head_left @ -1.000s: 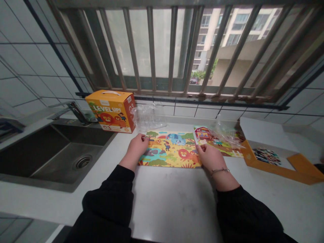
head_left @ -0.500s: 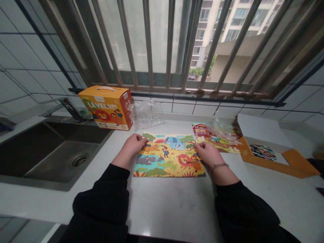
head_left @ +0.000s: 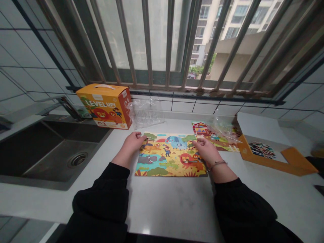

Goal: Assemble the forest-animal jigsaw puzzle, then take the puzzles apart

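- We pinch the upper left edge of the animal picture board point(head_left: 174, 162) between the fingertips of our left hand point(head_left: 131, 145).
- Our right hand point(head_left: 208, 152) grips the same board near its upper right corner.
- We have this board between our hands, over the middle of the worktop point(head_left: 172, 206).
- Behind it and to the left, we see the upright orange LEVEL UP! box point(head_left: 105, 106), with clear plastic wrapping point(head_left: 146, 114) just beside it.
- To the right, we see a farm picture point(head_left: 215, 136), partly under more clear plastic point(head_left: 224, 130).
- Farther right, an open orange-edged box point(head_left: 268, 165) holds a heap of thin pieces point(head_left: 262, 150).
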Available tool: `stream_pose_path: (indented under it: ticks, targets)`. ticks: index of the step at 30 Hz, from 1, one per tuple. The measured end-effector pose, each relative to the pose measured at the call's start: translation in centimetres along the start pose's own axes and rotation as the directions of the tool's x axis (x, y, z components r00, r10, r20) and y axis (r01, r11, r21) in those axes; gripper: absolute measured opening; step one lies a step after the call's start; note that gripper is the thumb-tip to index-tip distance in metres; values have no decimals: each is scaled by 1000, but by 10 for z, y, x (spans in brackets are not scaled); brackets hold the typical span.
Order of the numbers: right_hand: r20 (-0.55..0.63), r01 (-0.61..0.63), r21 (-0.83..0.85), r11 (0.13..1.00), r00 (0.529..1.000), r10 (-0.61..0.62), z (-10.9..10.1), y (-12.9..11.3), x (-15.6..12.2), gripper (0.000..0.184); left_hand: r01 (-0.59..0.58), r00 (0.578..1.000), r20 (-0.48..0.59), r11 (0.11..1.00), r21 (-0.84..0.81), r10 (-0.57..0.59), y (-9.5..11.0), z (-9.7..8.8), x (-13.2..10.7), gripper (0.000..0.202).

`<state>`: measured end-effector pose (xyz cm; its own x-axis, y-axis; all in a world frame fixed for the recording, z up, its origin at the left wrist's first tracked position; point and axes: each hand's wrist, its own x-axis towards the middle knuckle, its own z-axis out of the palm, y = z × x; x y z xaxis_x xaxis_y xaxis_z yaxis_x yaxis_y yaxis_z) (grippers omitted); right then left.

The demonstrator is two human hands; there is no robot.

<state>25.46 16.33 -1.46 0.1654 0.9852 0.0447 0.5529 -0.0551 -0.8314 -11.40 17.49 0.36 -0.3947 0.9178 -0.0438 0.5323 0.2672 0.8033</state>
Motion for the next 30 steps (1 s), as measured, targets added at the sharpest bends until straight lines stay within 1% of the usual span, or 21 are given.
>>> stream_pose_path:
  ticks: [2,4,8,10,13,17,19,21,23,25,27,30]
  targets:
    - [23,-3,-37,999,1000,4,-1,-5,-2,28,-4,1000,25,1000,-9,4,0,0,-3,29]
    - [51,4,-76,997,999,0,-2,-8,-5,32,-14,998,59,1000,-15,14,0,-1,-6,20]
    - [116,33,-69,997,993,-25,1,-11,-8,31,-42,995,94,999,-21,44,1,0,-11,15]
    - [126,27,-14,1000,992,-25,4,-11,-10,31,-59,993,101,998,-26,61,2,0,-12,15]
    - [140,-2,117,993,990,-15,8,-10,-13,33,-75,991,107,996,-39,78,3,1,-12,16]
    - [215,-46,311,949,976,-24,12,-11,-14,36,-49,992,111,997,-59,56,6,3,-13,17]
    - [209,-37,339,940,977,-37,14,-11,-13,37,-31,993,113,997,-74,39,8,5,-13,16]
    - [185,-20,327,945,982,-43,14,-12,-14,39,-22,993,110,997,-80,31,10,6,-12,15]
    - [190,-26,352,936,981,-45,14,-15,-15,41,-22,995,101,998,-66,29,11,6,-11,15]
    - [219,-62,443,894,975,-41,14,-19,-17,40,-30,995,91,999,-37,33,11,5,-10,17]
    - [255,-123,552,825,967,-26,12,-24,-20,38,-42,996,84,999,-4,42,11,4,-9,18]
    - [255,-176,646,742,967,8,10,-30,-22,36,-65,996,68,997,38,62,8,2,-7,20]
